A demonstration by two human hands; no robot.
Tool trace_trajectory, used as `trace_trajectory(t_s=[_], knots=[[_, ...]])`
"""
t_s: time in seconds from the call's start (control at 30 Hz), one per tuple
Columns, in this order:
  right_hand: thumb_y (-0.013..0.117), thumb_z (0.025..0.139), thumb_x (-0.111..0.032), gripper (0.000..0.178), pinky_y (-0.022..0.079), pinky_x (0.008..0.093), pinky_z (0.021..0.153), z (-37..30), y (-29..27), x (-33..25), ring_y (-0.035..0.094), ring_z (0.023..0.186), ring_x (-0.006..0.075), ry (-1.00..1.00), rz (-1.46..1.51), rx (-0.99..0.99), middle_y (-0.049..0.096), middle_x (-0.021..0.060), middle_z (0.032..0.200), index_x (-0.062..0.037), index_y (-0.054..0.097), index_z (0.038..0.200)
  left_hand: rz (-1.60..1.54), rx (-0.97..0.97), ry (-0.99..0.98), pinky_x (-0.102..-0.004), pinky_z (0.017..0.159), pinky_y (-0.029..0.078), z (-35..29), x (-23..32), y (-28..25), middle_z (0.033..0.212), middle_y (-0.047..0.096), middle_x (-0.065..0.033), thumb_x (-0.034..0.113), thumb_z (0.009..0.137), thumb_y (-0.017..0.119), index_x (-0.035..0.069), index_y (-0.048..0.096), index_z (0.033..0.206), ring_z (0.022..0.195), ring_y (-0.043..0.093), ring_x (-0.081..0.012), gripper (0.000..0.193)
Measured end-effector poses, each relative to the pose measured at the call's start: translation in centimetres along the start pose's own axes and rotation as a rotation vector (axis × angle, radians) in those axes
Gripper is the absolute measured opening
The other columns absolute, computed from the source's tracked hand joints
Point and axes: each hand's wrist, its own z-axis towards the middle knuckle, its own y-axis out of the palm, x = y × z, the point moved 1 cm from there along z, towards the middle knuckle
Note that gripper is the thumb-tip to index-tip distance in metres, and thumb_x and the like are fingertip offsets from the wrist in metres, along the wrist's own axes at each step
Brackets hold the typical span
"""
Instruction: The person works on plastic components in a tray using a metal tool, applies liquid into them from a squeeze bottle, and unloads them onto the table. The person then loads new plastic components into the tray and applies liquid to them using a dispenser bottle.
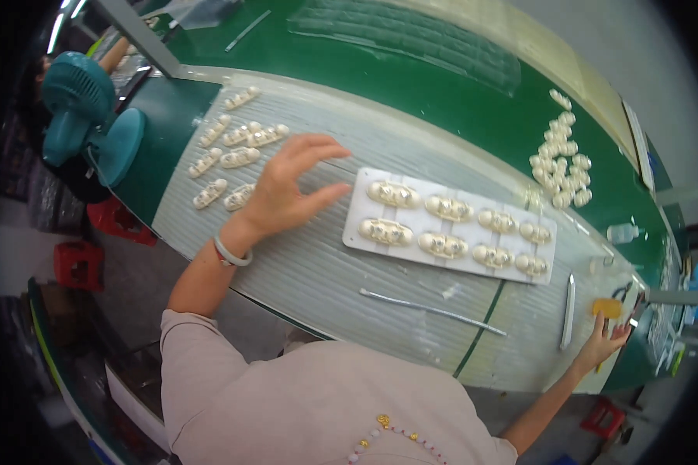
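My left hand [291,190] is over the mat with its thumb and fingers apart, holding nothing. Just right of its fingertips lies a white rectangular board [349,242] carrying two rows of cream-coloured oval pieces [385,231], each with rounded bumps and shiny spots. More such loose pieces [240,157] lie on the mat beyond my left wrist. At the far right, my right hand [599,346] has its fingers spread, a fingertip against a small yellow-orange object [606,308] whose kind I cannot make out.
A thin metallic rod [434,311] and a pale, knife-like tool [568,310] lie nearer me on the ribbed mat [302,275]. A cluster of cream pieces [562,159] and a small clear bottle [622,233] sit right. A teal fan [77,108] stands left; another person's arm [115,56] shows behind.
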Motion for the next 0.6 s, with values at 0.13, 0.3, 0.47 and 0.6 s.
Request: trace_trajectory(t_s=[0.13,0.3,0.47,0.6], knots=[[0.066,0.082,-0.004,0.048,0.039,0.0348,0.098,-4.1,-3.0,-8.4,0.047,0.115,0.0239,-0.471,0.142,0.039,0.047,0.013,0.125,0.0054,0.043,0.124,0.023,-0.131,0.094,-0.0355,0.084,0.045,1.4,0.7,1.0,0.106,0.058,-0.0122,0.009,0.07,0.072,0.003,0.061,0.105,0.1,0.054,-0.0274,0.037],[0.07,0.074,-0.002,0.045,0.039,0.0355,0.095,-6.3,0.6,-19.6,0.05,0.109,0.0262,-0.907,0.13,-0.648,0.051,0.0144,0.119,0.0009,0.052,0.116,0.118,-0.346,0.181,-0.0359,0.081,0.045,3.1,1.6,1.2,0.102,0.057,-0.0121,0.012,0.07,0.07,0.002,0.061,0.102,0.094,0.054,-0.0278,0.035],[0.073,0.07,-0.008,0.037,0.041,0.0374,0.088,-8.5,8.1,-26.2,0.049,0.1,0.0311,-1.062,0.293,-1.125,0.052,0.0142,0.104,-0.0004,0.057,0.103,0.125,-0.48,0.273,-0.0388,0.075,0.045,4.1,1.2,3.5,0.094,0.055,-0.0131,0.017,0.071,0.068,0.003,0.059,0.092,0.088,0.054,-0.031,0.027],[0.075,0.065,-0.008,0.034,0.043,0.0374,0.079,-9.4,11.7,-26.5,0.052,0.09,0.0311,-1.148,0.129,-1.389,0.056,0.0129,0.091,-0.0007,0.058,0.093,0.163,-0.456,0.307,-0.0381,0.069,0.049,4.1,0.9,5.8,0.083,0.055,-0.0118,0.02,0.069,0.063,0.002,0.06,0.071,0.079,0.058,-0.0287,0.018]])
